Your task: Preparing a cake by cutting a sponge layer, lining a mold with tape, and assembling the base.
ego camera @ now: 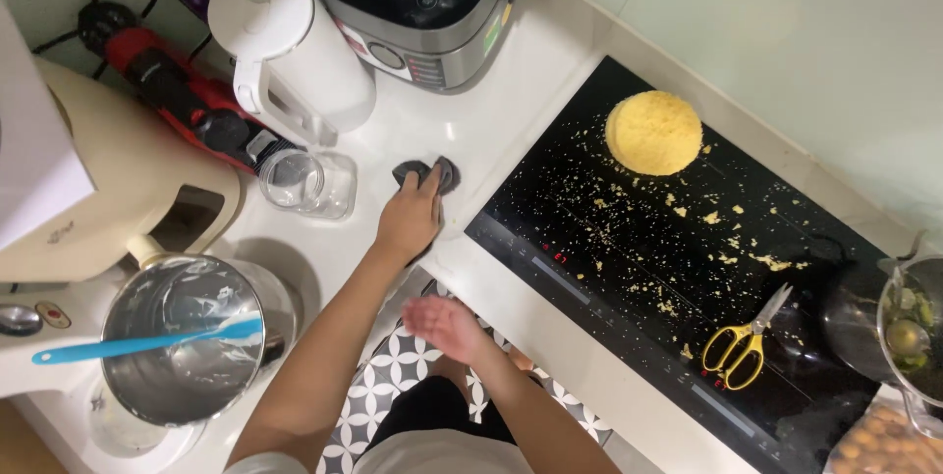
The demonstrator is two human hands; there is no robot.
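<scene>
My left hand [409, 218] reaches forward over the white counter [511, 71] and presses its fingers on a small dark grey cloth [425, 172], which lies just left of the black cooktop [629, 268]. Yellow crumbs [722, 238] are scattered over the cooktop's glass. My right hand [444, 325] hovers lower, off the counter's front edge and above the patterned floor [388, 376]. Its palm is turned up, blurred, fingers apart, with nothing in it.
A round yellow cake-like lump [654, 132] and yellow-handled scissors [744, 341] lie on the cooktop. A white jug [290, 42], a glass jar [306, 182], a multicooker [422, 2] and a steel bowl [187, 336] with a blue spatula [128, 344] crowd the left. A glass jug [909, 332] stands far right.
</scene>
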